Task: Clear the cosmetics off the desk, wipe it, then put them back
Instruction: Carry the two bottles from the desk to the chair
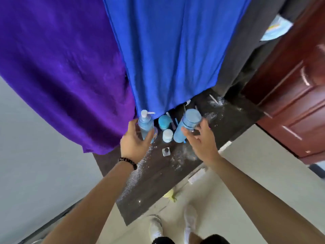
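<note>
White shoes stand on the pale floor, close to the dark desk, which is dusted with glittery powder. A small glass bottle sits nearest on it. Just past that, the left hand, beaded bracelet on the wrist, wraps its fingers round a blue pump bottle. The right hand has thumb and fingers curled round a tall blue bottle. Between them on the desk stand a white-lidded jar and, behind it, a teal jar. Beyond hang a blue cloth and a purple cloth.
</note>
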Action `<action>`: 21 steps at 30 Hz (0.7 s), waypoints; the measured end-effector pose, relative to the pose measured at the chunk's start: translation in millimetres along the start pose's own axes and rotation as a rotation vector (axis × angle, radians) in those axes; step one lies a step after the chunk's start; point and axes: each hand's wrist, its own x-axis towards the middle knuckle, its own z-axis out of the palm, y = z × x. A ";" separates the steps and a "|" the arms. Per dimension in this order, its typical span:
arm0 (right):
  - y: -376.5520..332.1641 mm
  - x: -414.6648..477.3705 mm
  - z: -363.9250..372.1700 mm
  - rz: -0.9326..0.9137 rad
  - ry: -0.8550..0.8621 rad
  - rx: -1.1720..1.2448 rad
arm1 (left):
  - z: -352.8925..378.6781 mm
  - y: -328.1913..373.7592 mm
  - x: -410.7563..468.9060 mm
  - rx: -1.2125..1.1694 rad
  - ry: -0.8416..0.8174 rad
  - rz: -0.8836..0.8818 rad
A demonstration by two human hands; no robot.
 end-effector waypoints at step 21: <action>94.6 -314.9 -570.7 0.158 0.905 -0.337 | 398.3 430.2 -353.3 -0.558 -0.849 0.475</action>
